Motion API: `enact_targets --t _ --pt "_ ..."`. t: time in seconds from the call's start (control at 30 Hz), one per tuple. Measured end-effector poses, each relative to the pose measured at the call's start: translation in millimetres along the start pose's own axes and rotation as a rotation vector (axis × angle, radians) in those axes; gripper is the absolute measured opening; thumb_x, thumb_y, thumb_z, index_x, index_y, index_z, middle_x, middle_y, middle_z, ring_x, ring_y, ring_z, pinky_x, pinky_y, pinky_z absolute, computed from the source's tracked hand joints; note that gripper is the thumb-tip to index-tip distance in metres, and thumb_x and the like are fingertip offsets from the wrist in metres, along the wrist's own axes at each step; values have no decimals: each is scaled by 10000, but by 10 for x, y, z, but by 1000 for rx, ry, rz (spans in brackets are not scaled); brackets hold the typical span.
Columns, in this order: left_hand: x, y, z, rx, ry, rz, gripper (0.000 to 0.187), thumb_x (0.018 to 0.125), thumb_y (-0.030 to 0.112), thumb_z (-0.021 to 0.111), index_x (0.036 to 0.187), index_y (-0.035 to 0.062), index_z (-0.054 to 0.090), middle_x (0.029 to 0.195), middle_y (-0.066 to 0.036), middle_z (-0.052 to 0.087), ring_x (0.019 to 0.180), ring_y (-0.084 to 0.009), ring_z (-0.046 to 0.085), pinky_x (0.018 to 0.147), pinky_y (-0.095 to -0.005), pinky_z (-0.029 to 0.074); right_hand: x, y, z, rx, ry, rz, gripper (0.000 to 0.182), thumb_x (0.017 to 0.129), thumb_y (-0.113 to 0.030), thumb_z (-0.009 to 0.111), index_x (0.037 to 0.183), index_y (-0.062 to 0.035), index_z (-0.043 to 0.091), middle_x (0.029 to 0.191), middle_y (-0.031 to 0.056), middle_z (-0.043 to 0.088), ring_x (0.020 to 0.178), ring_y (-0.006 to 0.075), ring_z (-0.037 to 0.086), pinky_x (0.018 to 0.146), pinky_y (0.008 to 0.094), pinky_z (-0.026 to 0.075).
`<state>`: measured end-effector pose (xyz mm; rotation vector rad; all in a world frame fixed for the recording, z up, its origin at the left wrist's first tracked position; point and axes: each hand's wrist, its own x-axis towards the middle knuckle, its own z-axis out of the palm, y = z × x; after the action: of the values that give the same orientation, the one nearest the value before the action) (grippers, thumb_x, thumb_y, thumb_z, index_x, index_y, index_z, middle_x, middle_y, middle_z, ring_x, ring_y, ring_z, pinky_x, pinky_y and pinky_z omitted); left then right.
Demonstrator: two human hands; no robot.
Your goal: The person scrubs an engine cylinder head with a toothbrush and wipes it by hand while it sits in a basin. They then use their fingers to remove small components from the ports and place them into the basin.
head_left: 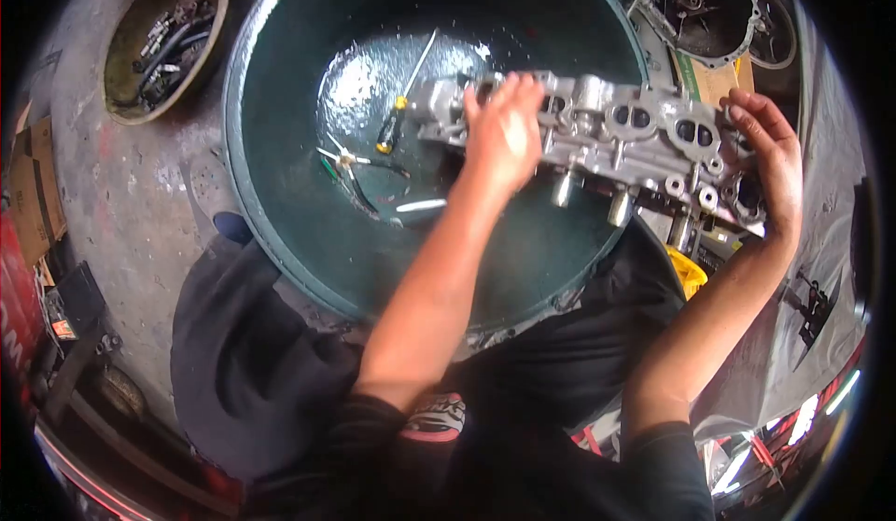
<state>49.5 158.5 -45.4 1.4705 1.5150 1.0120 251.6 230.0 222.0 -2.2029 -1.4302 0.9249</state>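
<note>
A long metal engine cylinder head (588, 115) lies across the right part of a round dark green tub (280, 222), its right end reaching past the rim. My left hand (504, 138) grips its left part from above, thumb and fingers over the casting. Around the right end wraps my right hand (773, 152), with its fingers on the top edge. Several metal cylindrical pieces stick out along the near side. In the tub are a yellow-and-black screwdriver (390, 131), pliers (346, 158) with dark handles, and a pale strip (421, 206).
A round basin (213, 41) with bolts and hoses stands on the floor at upper left. At upper right is a round metal housing (742, 41). Something yellow (688, 272) sits beside the tub's lower right. Cardboard (35, 190) lies at far left.
</note>
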Motion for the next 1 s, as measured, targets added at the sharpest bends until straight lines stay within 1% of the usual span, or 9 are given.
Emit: enact_targets --t 0.1,0.13,0.27,0.53,0.67,0.8,0.87,0.93,1.0 --pt "-152 -1 32 33 -82 67 495 924 103 514 1413 28 538 1505 -143 501 1452 -277 400 1188 -667 88 -19 22 32 19 47 -27 249 926 -131 686 1154 -35 665 1040 50 678 903 128 631 715 264 506" --pt "-67 -2 9 -39 -61 27 480 973 158 499 1442 59 522 1531 -116 476 1468 -245 374 1224 -583 66 -24 48 42 72 58 -76 246 926 -140 687 1148 -36 671 1032 45 678 893 128 631 699 262 510" --pt "-137 63 -11 78 -96 74 490 999 224 459 1459 62 502 1557 -119 439 1470 -256 367 1224 -583 63 8 61 -7 -20 22 -47 290 923 -168 699 1175 -29 668 1038 50 682 914 126 632 714 263 509" --pt "-167 33 22 -56 -43 122 478 959 156 468 1425 97 560 1504 -101 512 1453 -241 406 1217 -608 31 -37 -38 77 -5 55 -14 255 912 -117 697 1144 -16 667 991 51 667 881 133 627 711 269 513" --pt "168 -37 20 -82 -91 34 479 948 130 454 1409 106 580 1494 -98 524 1449 -250 411 1218 -601 22 -28 41 4 44 -14 -44 260 891 -119 717 1127 -21 669 974 45 669 853 122 627 692 271 512" --pt "-112 29 -35 -42 -42 150 487 913 119 495 1388 94 597 1469 -126 544 1441 -257 425 1221 -590 72 -93 -13 53 -8 19 -12 230 888 -99 711 1101 -21 674 955 33 668 810 120 622 675 249 494" --pt "-13 -87 -17 36 -99 134 473 928 152 515 1391 118 602 1470 -128 542 1431 -258 438 1219 -594 101 -57 86 9 50 17 -37 246 877 -86 715 1110 -19 670 960 28 668 816 113 619 669 244 485" --pt "297 -136 5 -8 -101 27 400 962 224 550 1336 127 652 1405 -127 600 1365 -275 514 1228 -529 139 -108 65 48 77 20 -37 263 871 -88 721 1119 -20 665 963 26 668 815 110 619 667 246 484" --pt "610 -43 -219 -262 -337 -256 354 943 367 665 1167 105 745 1160 -119 736 1125 -251 681 1047 -380 456 -146 17 73 27 32 -30 253 880 -80 710 1121 -20 664 964 25 667 773 91 610 626 228 471"
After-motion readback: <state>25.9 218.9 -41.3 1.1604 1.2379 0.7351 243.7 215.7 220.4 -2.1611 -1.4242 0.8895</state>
